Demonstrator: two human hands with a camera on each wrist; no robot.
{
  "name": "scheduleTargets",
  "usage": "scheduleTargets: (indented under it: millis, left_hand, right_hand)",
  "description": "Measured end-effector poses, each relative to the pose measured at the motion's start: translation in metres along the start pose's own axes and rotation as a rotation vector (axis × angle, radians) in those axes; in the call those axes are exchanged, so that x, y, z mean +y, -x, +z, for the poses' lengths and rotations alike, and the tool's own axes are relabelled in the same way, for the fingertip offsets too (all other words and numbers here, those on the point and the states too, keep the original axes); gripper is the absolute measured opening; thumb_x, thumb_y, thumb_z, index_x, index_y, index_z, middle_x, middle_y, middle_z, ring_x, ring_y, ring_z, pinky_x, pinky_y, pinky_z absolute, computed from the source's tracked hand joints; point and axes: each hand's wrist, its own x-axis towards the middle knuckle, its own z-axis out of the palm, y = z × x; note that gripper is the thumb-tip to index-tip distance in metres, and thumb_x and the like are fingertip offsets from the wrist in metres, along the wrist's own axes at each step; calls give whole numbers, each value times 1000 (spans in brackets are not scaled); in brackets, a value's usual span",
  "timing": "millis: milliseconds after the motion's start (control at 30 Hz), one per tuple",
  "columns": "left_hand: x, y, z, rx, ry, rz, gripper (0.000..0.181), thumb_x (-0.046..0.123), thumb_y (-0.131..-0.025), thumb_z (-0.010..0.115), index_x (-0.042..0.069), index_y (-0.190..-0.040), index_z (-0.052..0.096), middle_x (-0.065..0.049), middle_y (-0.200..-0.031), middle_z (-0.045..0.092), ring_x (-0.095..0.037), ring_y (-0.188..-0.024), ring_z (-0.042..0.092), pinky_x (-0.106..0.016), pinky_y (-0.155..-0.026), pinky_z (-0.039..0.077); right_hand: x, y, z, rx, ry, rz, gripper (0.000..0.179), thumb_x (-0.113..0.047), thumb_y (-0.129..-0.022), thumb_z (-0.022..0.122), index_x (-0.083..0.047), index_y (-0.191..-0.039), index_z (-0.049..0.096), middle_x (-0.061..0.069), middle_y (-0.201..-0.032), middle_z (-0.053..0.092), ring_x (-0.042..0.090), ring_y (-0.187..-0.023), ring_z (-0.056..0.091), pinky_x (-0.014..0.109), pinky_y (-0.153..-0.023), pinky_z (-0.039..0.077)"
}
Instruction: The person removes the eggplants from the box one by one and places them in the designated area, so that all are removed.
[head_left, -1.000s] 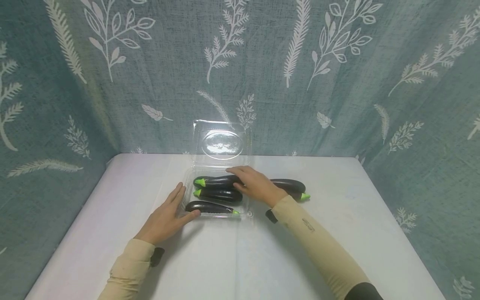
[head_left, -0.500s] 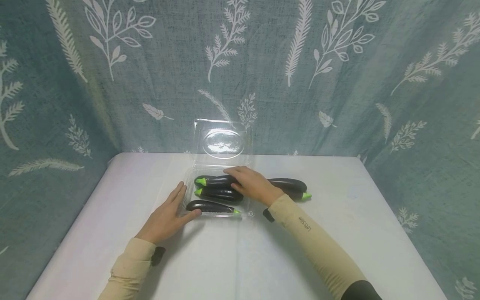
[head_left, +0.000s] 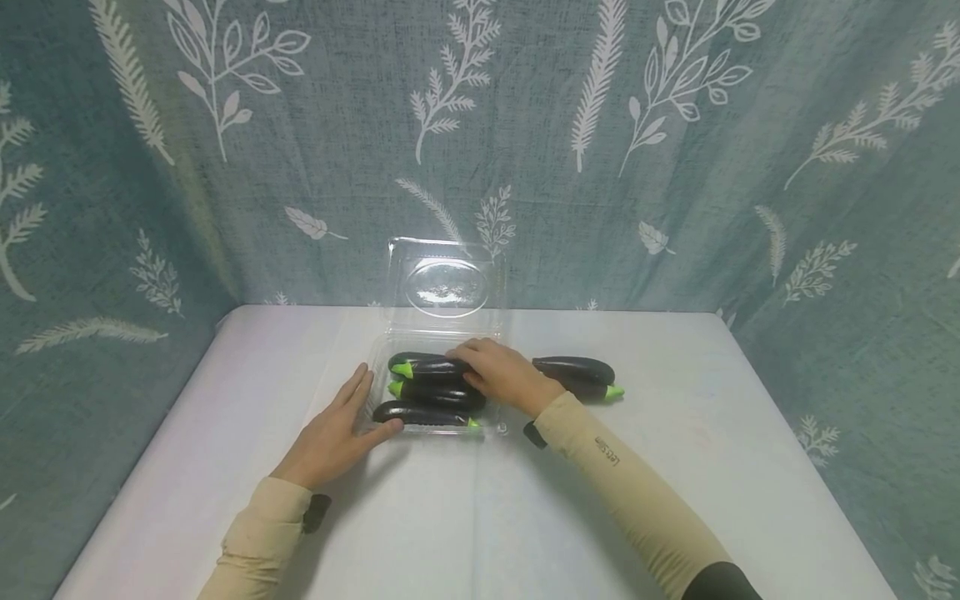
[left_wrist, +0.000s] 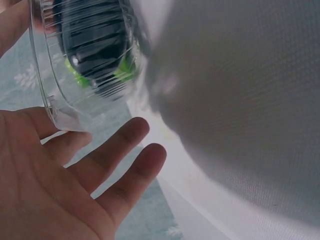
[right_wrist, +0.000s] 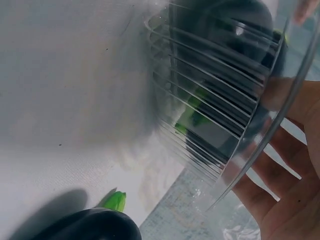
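Note:
A clear plastic clamshell container (head_left: 492, 423) stands on the table with its lid (head_left: 446, 287) raised at the back. Several dark eggplants with green stems lie inside it, among them a front eggplant (head_left: 420, 412) and a middle eggplant (head_left: 442, 393). My right hand (head_left: 504, 375) reaches over the container's right wall and holds the right end of a rear eggplant (head_left: 435, 368); its fingertips are partly hidden in the head view. At the container's front left corner my left hand (head_left: 333, 437) touches the wall, fingers straight along the side and thumb at the front rim.
To the right of the container, a far eggplant (head_left: 577, 367) and a near eggplant (head_left: 585, 389) lie side by side, partly behind my right hand. A white cloth (head_left: 420, 517) covers the table. A patterned curtain (head_left: 337, 167) hangs behind and at both sides.
My right hand has lowered slightly toward the front, and the rear eggplant under it has shifted nearer the middle one. The left hand stays at the container's corner.

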Motion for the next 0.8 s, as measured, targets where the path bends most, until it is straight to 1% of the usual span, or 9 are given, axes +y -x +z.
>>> scheduleTargets:
  millis: [400,600,800]
  left_hand:
    - [2,0,-1,-7,0,1,104,69,-93,57,2,-161,18,-14,-169,11,-47,-145,29,-66,-111,32]
    - [2,0,0,-10,1,2,104,69,-93,57,1,-161,18,-15,-169,11,-47,-146,27,-66,-112,31]
    - [1,0,0,-4,0,11,105,70,-93,56,1,-161,17,-15,-169,11,-47,-146,27,-65,-113,31]
  right_hand:
    - [0,2,0,24,-16,-16,41,-7,-95,71,-8,-135,61,9,-128,65,25,-118,61,36,-102,52]
    - [1,4,-4,61,-37,-24,43,-6,-94,72,-10,-136,61,9,-128,64,25,-118,61,37,-102,51]
    - [1,8,-13,118,-36,-40,43,-6,-94,72,-10,-135,61,9,-128,64,25,-120,61,36,-104,50]
